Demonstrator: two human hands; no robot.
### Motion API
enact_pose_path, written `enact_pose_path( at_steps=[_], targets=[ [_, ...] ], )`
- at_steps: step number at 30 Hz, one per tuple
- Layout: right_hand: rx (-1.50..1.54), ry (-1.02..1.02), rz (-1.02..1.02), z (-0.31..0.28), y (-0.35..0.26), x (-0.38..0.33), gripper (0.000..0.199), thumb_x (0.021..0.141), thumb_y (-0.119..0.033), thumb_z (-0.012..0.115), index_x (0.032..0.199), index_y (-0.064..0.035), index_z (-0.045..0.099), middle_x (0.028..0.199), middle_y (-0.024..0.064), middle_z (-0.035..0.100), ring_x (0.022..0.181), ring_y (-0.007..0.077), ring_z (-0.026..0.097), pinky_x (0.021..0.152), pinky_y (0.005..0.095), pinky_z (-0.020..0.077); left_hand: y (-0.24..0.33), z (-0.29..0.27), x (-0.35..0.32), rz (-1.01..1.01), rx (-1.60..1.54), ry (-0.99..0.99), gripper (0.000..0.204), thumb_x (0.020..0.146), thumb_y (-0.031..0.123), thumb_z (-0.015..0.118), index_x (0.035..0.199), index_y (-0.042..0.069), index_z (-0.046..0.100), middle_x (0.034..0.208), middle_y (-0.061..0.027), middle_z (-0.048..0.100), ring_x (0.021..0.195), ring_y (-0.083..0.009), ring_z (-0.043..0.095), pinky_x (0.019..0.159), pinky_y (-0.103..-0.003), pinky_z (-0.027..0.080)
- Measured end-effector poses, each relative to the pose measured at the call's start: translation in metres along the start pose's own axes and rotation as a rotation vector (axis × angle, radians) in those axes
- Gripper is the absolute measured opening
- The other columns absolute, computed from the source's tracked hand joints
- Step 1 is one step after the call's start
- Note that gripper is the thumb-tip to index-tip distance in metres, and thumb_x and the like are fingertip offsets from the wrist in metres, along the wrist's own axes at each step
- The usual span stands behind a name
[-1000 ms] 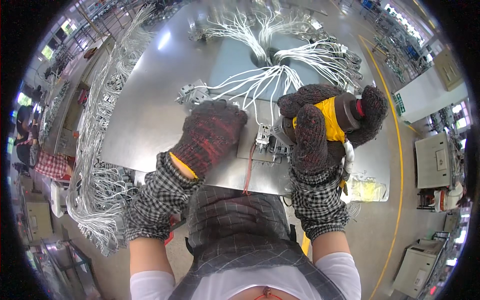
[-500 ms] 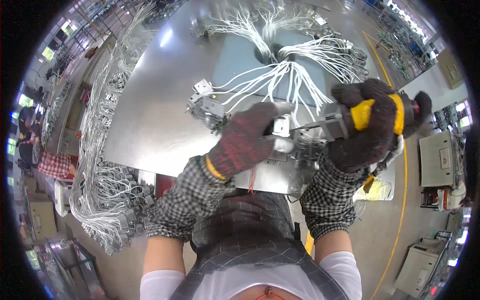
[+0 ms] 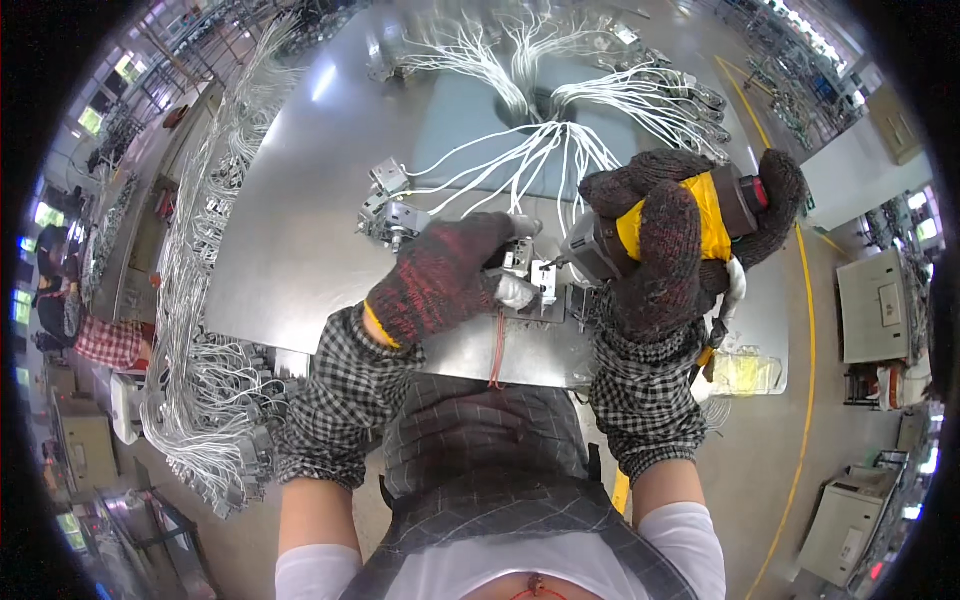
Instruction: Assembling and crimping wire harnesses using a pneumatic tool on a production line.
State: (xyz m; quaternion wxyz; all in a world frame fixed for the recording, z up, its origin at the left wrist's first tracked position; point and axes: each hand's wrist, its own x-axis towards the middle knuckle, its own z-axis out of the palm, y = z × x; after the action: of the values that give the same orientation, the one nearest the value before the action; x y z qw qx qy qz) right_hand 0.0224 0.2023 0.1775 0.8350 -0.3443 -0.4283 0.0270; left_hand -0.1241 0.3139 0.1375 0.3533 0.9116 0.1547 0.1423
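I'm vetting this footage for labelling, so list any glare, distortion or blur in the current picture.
Head view, upper left: a bright glare streak on the metal tabletop; head view, right: the yellow floor line bowed, apparently by the fisheye; head view, corners: black; head view, top: far white cables look soft; head view, middle: the power tool reads fairly clearly.

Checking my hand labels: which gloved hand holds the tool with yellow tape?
The right hand: its fingers wrap around the tool, while the left hand has a metal fitting between thumb and finger instead.
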Motion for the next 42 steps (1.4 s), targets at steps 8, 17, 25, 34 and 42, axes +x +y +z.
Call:
enact_pose_path(
  at_steps=[8, 17, 25, 34, 42],
  targets=[
    [0.000, 0.044, 0.011, 0.008, 0.002, -0.008, 0.076, 0.085, -0.002, 0.069, 0.145, -0.0190, 0.025, 0.096, 0.0140, 0.061, 0.077, 0.0233, 0.065, 0.071, 0.0448, 0.0597, -0.001, 0.005, 0.004, 0.094, 0.116, -0.021, 0.057, 0.075, 0.035, 0.078, 0.125, 0.012, 0.060, 0.100, -0.0127, 0.068, 0.093, -0.0303, 0.068, 0.078, -0.040, 0.054],
    [-0.298, -0.186, -0.130, -0.009, 0.010, -0.010, 0.076, 0.085, -0.005, 0.072, 0.144, -0.0177, 0.025, 0.102, 0.0144, 0.061, 0.082, 0.0230, 0.066, 0.070, 0.0436, 0.0609, 0.015, -0.022, -0.031, 0.099, 0.609, 0.552, 0.069, 0.071, 0.028, 0.080, 0.131, 0.006, 0.053, 0.115, -0.0176, 0.064, 0.106, -0.0318, 0.064, 0.086, -0.041, 0.053],
    [-0.303, -0.114, -0.076, -0.004, 0.010, -0.017, 0.080, 0.083, -0.001, 0.073, 0.145, -0.0203, 0.025, 0.100, 0.0145, 0.062, 0.078, 0.0233, 0.066, 0.070, 0.0429, 0.0611, -0.006, -0.037, -0.037, 0.027, 0.002, 0.364, 0.047, 0.078, 0.016, 0.076, 0.122, 0.007, 0.061, 0.110, -0.0143, 0.065, 0.097, -0.0266, 0.066, 0.079, -0.035, 0.053],
    [-0.018, -0.062, 0.010, -0.006, 0.004, 0.000, 0.072, 0.087, -0.004, 0.066, 0.143, -0.0208, 0.026, 0.087, 0.0138, 0.064, 0.070, 0.0205, 0.064, 0.067, 0.0373, 0.0590, 0.003, 0.004, -0.031, -0.032, -0.362, 0.371, 0.058, 0.074, 0.025, 0.083, 0.123, 0.004, 0.059, 0.099, -0.0087, 0.066, 0.082, -0.0182, 0.063, 0.073, -0.032, 0.052],
    [-0.384, 0.060, -0.335, -0.033, -0.011, 0.027, 0.033, 0.099, -0.014, 0.046, 0.131, -0.0101, 0.043, 0.087, 0.0157, 0.065, 0.069, 0.0220, 0.062, 0.068, 0.0393, 0.0579, 0.027, 0.039, 0.012, 0.125, -0.057, 0.342, 0.070, 0.067, 0.041, 0.083, 0.127, 0.013, 0.061, 0.096, -0.0110, 0.066, 0.079, -0.0250, 0.065, 0.072, -0.036, 0.053]
  ],
)
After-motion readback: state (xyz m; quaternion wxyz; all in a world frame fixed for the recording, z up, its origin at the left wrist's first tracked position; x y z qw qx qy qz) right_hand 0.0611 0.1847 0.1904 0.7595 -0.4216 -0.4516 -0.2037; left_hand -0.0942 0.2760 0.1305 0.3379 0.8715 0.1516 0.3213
